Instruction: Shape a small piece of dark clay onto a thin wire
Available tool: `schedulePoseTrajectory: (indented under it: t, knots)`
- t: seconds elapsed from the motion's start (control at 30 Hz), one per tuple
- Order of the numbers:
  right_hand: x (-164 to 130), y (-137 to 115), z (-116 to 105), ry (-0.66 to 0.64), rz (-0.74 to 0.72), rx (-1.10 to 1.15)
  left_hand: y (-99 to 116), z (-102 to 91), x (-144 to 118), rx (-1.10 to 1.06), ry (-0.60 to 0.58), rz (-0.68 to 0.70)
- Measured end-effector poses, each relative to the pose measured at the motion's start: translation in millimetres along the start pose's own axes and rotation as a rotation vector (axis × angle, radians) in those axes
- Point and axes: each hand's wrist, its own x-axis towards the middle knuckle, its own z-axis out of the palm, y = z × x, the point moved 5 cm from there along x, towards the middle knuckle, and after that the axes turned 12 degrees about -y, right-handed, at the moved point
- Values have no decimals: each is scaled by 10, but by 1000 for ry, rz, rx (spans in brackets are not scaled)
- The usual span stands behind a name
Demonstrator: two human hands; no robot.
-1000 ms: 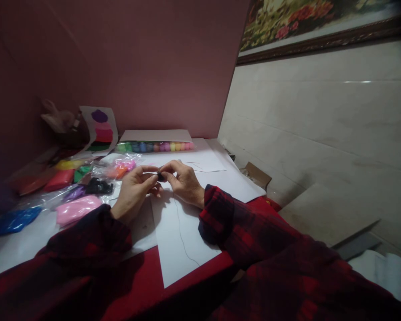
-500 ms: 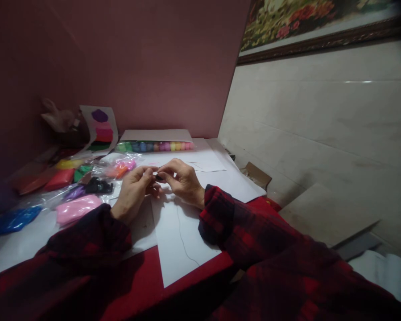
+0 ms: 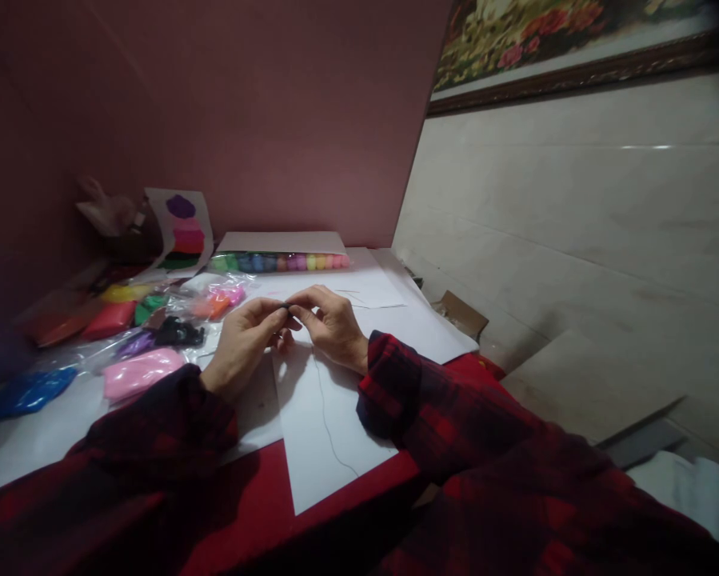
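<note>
Between my fingertips is a small piece of black modelling clay (image 3: 285, 306), pinched from both sides. My left hand (image 3: 244, 340) closes thumb and forefinger on its left end, other fingers curled below. On its other side my right hand (image 3: 329, 326) pinches it too. Beneath them lies a white sheet of paper (image 3: 302, 448) with a thin dark line (image 3: 325, 420) curving down it. An open packet of black clay (image 3: 179, 331) rests left of my left hand.
Bagged clay lies on the left: pink (image 3: 143, 374), blue (image 3: 29, 394), red (image 3: 110, 320). At the back, a pack of coloured clay (image 3: 281, 262) sits beside a sheet with coloured shapes (image 3: 182, 232). A red cloth (image 3: 245, 496) hangs at the front edge.
My fingertips have come closer together around the black clay, and the left thumb has shifted right onto it. The things on the table stay where they were.
</note>
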Motion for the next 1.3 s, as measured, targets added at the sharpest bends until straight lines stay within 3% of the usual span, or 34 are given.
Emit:
schedulePoseTrajectory:
  t: [0.17, 0.4, 0.77, 1.3]
  knots:
    - [4, 50, 17, -2, -76, -21, -17, -7, -13, -29, 48, -51]
    - [4, 74, 21, 23, -59, -74, -48, -13, 4, -113, -9, -32]
    - [9, 9, 34, -41, -4, -69, -68, -66, 8, -50, 63, -23]
    - [14, 54, 10, 1, 27, -32, 2, 1, 30, 64, -26, 28]
